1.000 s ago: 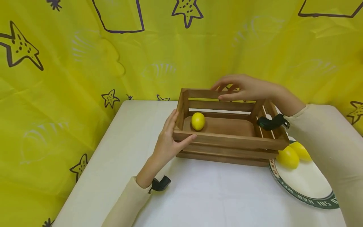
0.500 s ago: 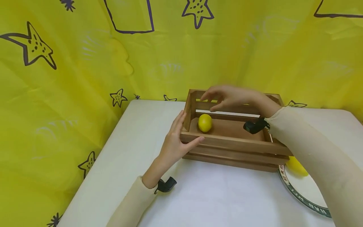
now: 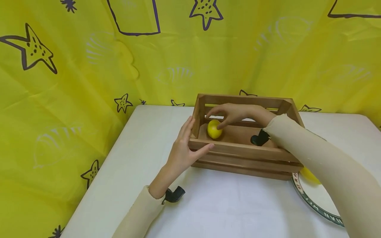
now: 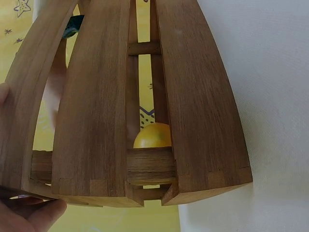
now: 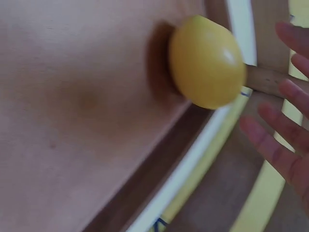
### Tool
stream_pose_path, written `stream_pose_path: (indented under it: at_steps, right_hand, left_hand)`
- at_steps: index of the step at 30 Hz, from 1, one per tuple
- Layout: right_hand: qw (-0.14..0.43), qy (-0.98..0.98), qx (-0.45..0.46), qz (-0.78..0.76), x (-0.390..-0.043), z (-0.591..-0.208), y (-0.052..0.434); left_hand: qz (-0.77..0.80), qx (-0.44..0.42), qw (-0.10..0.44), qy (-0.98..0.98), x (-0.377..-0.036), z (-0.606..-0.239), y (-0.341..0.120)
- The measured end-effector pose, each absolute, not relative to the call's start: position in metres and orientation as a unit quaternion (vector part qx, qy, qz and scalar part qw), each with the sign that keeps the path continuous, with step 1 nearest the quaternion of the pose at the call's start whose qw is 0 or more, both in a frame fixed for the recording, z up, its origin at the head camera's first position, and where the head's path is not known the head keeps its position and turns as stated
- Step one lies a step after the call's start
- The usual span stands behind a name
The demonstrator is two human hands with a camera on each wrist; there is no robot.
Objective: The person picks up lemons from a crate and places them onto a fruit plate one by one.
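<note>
- Right hand [image 3: 238, 114] down inside the slatted brown wooden crate [image 3: 244, 153], fingers spread and loosely extended around the small yellow oval lemon [image 3: 214, 129]. Grip still released, nothing clenched yet; thumb tip looks to be at or just touching the fruit, hard to call from the head view.
- From the right wrist view: lemon [image 5: 207, 60] sitting on the crate floor just ahead of the fingertips [image 5: 270, 145], tucked near the corner where the floor meets the back slats.
- Left hand [image 3: 181, 150] flat against the crate's end, thumb hooked over the near top slat, fingers straight up along the corner post. Pressing and bracing, not wrapped around anything.
- Crate resting on the white cloth-covered surface [image 3: 223, 205]; green-rimmed white plate [image 3: 315, 201] off past the right elbow, with another bit of yellow fruit [image 3: 309, 175] peeking out behind the sleeve.
- Possible trouble, just guessing: round fruit, open fingers, so a nudge from the thumb could roll it away along the floor into the corner.
- Could also knock knuckles on the back slats closing in; tight spot.
- If the bracing hand eases off, crate might skid on the cloth.
- Right forearm draped over the crate's near corner, wrist bent down.
</note>
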State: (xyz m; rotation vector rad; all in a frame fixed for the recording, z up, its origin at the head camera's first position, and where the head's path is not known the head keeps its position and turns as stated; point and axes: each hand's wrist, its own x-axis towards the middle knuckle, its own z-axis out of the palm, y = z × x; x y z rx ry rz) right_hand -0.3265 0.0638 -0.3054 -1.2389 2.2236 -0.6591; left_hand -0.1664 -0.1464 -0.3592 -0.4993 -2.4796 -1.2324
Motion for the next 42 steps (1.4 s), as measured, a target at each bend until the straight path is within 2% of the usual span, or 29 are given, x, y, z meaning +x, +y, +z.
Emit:
stream_pose_path:
  at_steps: [9, 18, 25, 42]
  right_hand:
    - [0.32, 0.817, -0.443, -0.183, -0.323, -0.326, 0.067]
    - [0.28, 0.821, -0.473, -0.155, -0.323, -0.331, 0.07]
    - [0.31, 0.838, -0.431, -0.128, -0.324, -0.329, 0.071]
    - [0.343, 0.815, -0.448, -0.13, -0.329, -0.338, 0.071]
  left_hand:
    - [-0.434, -0.178, 0.167, -0.867, -0.166, -0.363, -0.144]
    - [-0.429, -0.177, 0.17, -0.869, -0.166, -0.362, -0.143]
    - [-0.427, -0.177, 0.176, -0.869, -0.167, -0.36, -0.143]
    - [-0.43, -0.177, 0.177, -0.867, -0.168, -0.36, -0.142]
